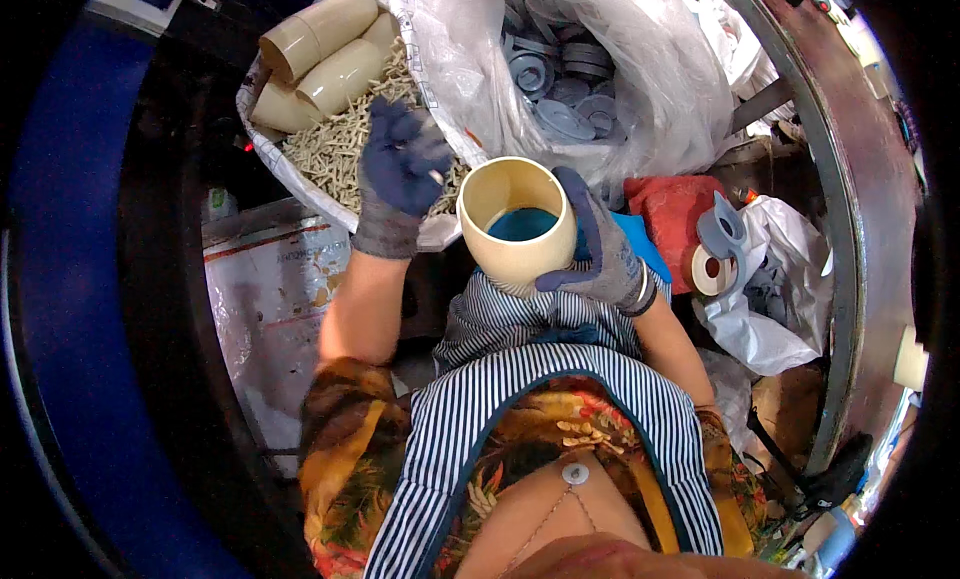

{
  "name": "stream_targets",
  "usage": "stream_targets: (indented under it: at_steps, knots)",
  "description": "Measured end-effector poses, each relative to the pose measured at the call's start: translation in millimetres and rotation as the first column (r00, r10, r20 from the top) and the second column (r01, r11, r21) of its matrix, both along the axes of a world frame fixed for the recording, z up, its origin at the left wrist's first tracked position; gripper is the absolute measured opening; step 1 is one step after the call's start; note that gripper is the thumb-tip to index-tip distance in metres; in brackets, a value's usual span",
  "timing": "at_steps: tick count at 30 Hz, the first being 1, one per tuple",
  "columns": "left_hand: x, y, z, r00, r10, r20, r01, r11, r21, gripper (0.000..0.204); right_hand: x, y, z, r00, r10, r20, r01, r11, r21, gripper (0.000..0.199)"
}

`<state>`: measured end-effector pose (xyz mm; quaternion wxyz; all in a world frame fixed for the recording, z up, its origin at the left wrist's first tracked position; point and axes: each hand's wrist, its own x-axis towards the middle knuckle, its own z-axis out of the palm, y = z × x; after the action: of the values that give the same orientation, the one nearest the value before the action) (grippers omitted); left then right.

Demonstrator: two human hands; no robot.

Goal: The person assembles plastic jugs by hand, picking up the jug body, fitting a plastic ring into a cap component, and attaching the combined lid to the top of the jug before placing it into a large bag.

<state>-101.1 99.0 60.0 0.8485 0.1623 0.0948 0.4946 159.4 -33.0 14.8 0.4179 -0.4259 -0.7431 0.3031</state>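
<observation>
My right hand [605, 254], in a dark blue and grey glove, grips a cream tube-shaped plastic part [520, 264] by its right side. The part's round opening faces up, and blue shows through inside it. Above a white sack [440, 109] my left hand [402, 164], gloved the same way, is closed with curled fingers. A small pale bit shows at its fingertips; what it is I cannot make out. Beneath that hand lies a heap of short beige rod-like pieces [335, 164]. Several cream plastic pipe fittings [335, 39] rest on the heap at the sack's far side.
A clear plastic bag [660, 99] of grey round caps [565, 119] stands beyond the part. At right are a red cloth [675, 219], grey and cream rings [718, 229], a white bag [785, 319] and a metal frame [835, 179]. A white, stained board [270, 329] lies left.
</observation>
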Motion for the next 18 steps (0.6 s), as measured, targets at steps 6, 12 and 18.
stream_targets:
  at_steps: [6,12,18]
  knots:
    - [-59,18,-71,-0.025,0.588,-0.808,-0.023,0.808,0.589,0.063,8,-9,34,0.988,0.115,-0.101,-0.122,0.99,-0.069,0.118]
    - [48,-102,25,0.845,-0.013,-0.535,0.295,0.846,0.445,0.09,37,-23,73,0.91,0.398,-0.112,-0.413,0.884,-0.217,0.108]
    - [67,-118,-8,0.713,0.02,-0.701,0.311,0.887,0.342,0.045,148,-97,-4,0.527,-0.803,0.278,0.806,0.576,0.136,0.044]
